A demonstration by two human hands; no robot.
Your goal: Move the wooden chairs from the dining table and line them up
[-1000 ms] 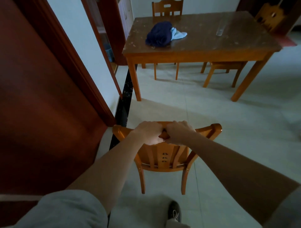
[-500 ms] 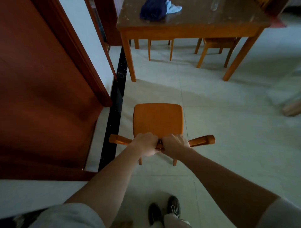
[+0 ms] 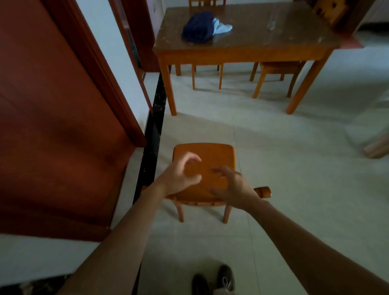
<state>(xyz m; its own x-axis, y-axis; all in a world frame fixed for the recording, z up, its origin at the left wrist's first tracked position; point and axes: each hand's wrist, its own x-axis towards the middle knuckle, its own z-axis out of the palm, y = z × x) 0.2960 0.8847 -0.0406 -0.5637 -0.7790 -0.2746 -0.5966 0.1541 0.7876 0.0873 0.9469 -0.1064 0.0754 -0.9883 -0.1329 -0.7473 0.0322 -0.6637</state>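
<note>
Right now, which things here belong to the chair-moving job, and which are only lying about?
Belong to the job:
- near chair, both hands open above it
- chair behind the table
- chair tucked under the table
- dining table

Only lying about:
- dark blue cloth
- light blue cloth

Head-worn view, looking forward, down

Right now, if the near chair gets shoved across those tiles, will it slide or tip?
The chair probably slides: the tiled floor looks smooth. Rigid wood, so no flex. Pushed high at the backrest it might rock, since its legs look slim. Both hands, left and right, hover open above it.
</note>
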